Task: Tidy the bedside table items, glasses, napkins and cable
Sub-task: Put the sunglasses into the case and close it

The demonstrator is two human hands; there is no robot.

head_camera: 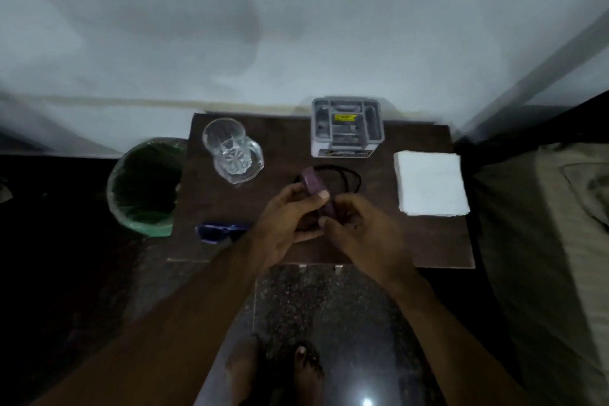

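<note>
2 hands point(290, 221) point(359, 231) half-hiding cable point(342, 180)

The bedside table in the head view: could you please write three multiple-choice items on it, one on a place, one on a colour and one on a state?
1. Where does the stack of napkins lie on the table?
A. right side
B. left side
C. in the bin

2. What colour is the object that the hands hold?
A. yellow
B. purple
C. white

3. How does the glass look?
A. lying on its side
B. upright
C. broken

Answers: 1 A, the napkins sit toward the table's right edge. 2 B, it shows purple above the left hand and right hand. 3 B, its open mouth faces up.
</note>
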